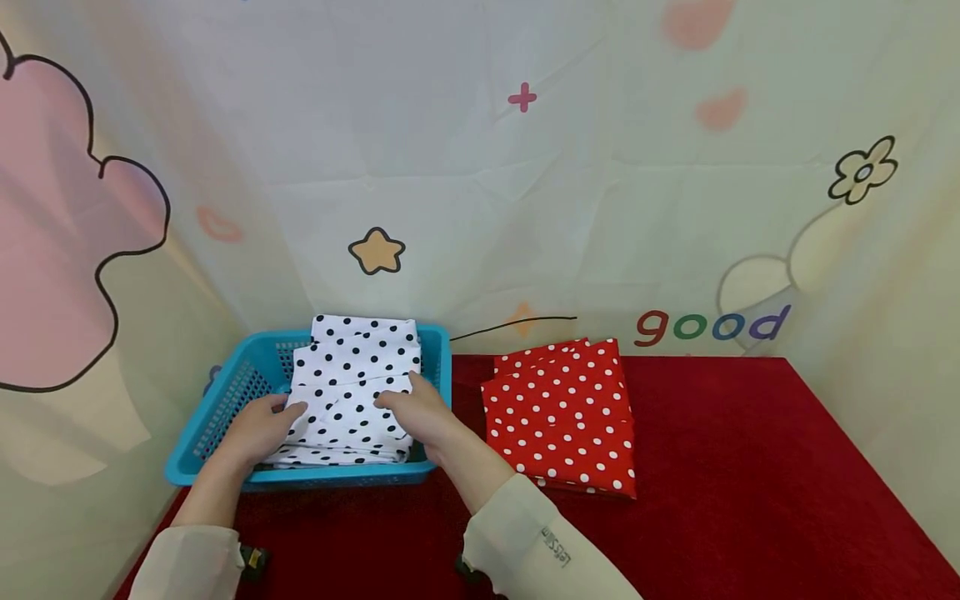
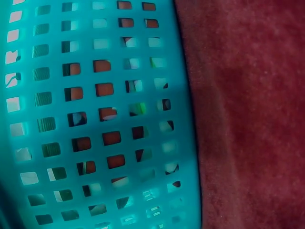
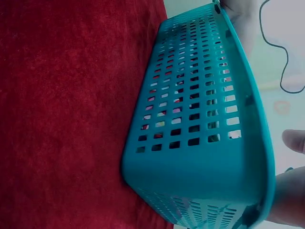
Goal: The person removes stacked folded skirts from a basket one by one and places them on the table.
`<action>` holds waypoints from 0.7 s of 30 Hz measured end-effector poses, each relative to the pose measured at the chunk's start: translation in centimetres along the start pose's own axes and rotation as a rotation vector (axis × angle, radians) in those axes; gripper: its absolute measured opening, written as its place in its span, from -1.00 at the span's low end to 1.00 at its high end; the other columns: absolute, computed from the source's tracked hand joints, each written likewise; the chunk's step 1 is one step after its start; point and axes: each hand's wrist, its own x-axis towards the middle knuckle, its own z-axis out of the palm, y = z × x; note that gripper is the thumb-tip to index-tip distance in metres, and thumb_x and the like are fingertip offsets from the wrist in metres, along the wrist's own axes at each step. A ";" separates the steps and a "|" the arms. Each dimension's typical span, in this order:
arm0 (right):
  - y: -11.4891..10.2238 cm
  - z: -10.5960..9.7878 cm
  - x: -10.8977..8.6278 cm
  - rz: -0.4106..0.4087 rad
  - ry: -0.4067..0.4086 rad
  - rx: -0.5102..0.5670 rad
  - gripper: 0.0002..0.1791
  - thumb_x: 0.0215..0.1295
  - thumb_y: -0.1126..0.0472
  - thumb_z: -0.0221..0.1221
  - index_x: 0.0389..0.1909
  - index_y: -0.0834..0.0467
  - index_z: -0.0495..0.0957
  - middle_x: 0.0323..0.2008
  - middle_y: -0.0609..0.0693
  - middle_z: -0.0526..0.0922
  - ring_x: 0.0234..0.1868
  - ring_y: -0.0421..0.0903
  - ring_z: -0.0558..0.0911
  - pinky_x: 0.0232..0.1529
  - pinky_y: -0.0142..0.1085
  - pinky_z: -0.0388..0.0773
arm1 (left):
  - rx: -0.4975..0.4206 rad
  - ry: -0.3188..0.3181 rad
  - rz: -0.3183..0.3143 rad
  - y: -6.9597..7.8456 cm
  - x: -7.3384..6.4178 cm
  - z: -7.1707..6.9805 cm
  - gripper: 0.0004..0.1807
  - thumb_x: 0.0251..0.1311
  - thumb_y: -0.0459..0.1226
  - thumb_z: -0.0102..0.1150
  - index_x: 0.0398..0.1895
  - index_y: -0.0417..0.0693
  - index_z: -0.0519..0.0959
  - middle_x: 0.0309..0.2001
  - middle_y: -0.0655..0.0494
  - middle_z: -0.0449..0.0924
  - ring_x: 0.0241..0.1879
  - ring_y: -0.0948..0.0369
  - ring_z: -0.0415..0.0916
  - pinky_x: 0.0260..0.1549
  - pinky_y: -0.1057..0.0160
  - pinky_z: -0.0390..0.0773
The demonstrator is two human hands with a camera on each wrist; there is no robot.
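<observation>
A folded white cloth with black dots [image 1: 352, 387] lies in the blue plastic basket [image 1: 337, 477], its far end draped up over the back rim. At the cloth's left side my left hand [image 1: 258, 427] holds the edge, thumb on top and the other fingers hidden beneath. Opposite it, my right hand [image 1: 423, 410] grips the right edge, its thumb also resting on the upper face. The left wrist view is mostly filled by the perforated basket wall [image 2: 183, 119]. In the right wrist view, part of my right hand [image 3: 290, 193] shows beyond the basket's rim [image 3: 270, 157].
To the right of the basket sits a folded red cloth with white dots [image 1: 562, 417]. Both stand on a dark red table covering [image 1: 720, 450]. A printed curtain [image 1: 480, 208] hangs behind the table and along both sides.
</observation>
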 end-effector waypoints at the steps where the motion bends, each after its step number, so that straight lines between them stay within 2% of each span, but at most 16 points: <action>1: 0.0 0.1 0.1 0.003 0.003 -0.003 -0.07 0.34 0.08 0.23 0.65 0.19 0.03 0.63 0.19 0.08 0.59 0.23 0.12 0.52 0.37 0.05 | 0.001 -0.004 -0.005 0.0 0.0 0.0 -0.18 0.53 0.04 -0.09 0.50 -0.52 0.17 0.49 -0.54 0.16 0.45 -0.41 0.15 0.41 -0.36 0.26; 11: 0.4 0.6 1.5 0.042 0.035 0.011 -0.07 0.32 0.12 0.25 0.64 0.17 0.04 0.60 0.21 0.15 0.55 0.23 0.19 0.54 0.30 0.10 | -0.009 -0.019 -0.019 0.2 -0.3 -0.1 -0.16 0.50 0.03 -0.02 0.50 -0.53 0.15 0.49 -0.55 0.12 0.45 -0.40 0.15 0.39 -0.35 0.30; 14: 0.4 0.6 1.8 0.037 0.028 0.066 -0.08 0.32 0.18 0.25 0.63 0.19 0.03 0.55 0.23 0.23 0.48 0.20 0.31 0.50 0.23 0.25 | -0.020 -0.020 -0.040 0.1 -0.1 0.0 -0.14 0.50 0.05 -0.02 0.53 -0.50 0.11 0.51 -0.54 0.09 0.45 -0.40 0.14 0.40 -0.36 0.29; 18: 0.4 0.3 2.1 0.027 -0.013 0.146 -0.13 0.34 0.24 0.23 0.59 0.24 0.06 0.40 0.21 0.39 0.26 0.09 0.51 0.31 0.04 0.54 | -0.028 -0.027 -0.064 -0.1 0.2 0.0 -0.10 0.51 0.08 -0.05 0.55 -0.50 0.04 0.53 -0.55 0.03 0.47 -0.42 0.08 0.42 -0.38 0.24; 21: 0.4 0.2 2.5 0.030 -0.056 0.199 -0.23 0.36 0.27 0.21 0.53 0.28 0.14 0.31 0.17 0.47 0.17 0.03 0.58 0.25 -0.03 0.58 | -0.024 -0.043 -0.071 -0.3 0.4 0.0 -0.07 0.51 0.09 -0.05 0.57 -0.51 0.00 0.54 -0.55 -0.01 0.51 -0.43 0.02 0.45 -0.38 0.19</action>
